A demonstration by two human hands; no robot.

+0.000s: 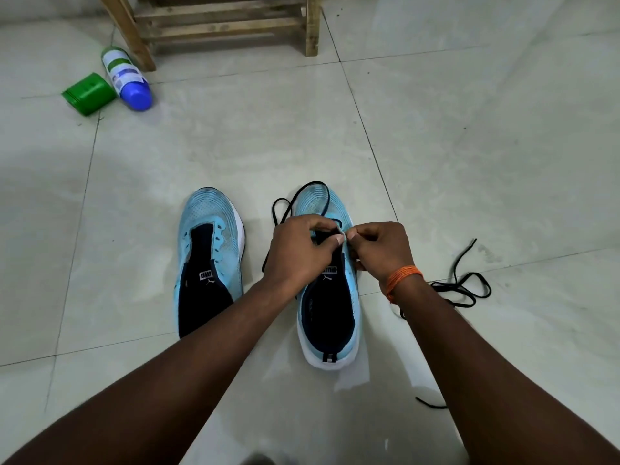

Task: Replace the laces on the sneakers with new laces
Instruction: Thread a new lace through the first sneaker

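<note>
Two bare forearms reach in from the near edge of the pale, glossy tiled floor [469, 146], and a short black lace end lies on the tile beside the right forearm. Just beyond stands the right sneaker [330, 359], light-blue knit with a white sole and navy lining, heel toward the person and toe pointing away. Both hands meet over the front of its lacing opening. The left hand [298, 250] has its fingers curled, with thumb and forefinger pinching the pale-blue eyelet edge. The right hand [379, 250], which has an orange thread band [402, 275] round its wrist, pinches the same edge from the other side. Whether a lace tip sits between the fingertips cannot be told. A thin black flat lace [310, 187] comes out from under the hands and loops loosely over the toe and onto the floor beside it. To the left, close by and parallel, stands the matching left sneaker [209, 250], its eyelets unlaced. To the right, a second black lace [459, 286] lies tangled on the tile, partly under the right wrist. Toward the far left corner of the floor, a white plastic bottle with a blue cap [125, 77] lies on its side, touching a green cylindrical tub [90, 94]. Behind them, at the far edge, stands a slatted wooden frame [228, 26].
</note>
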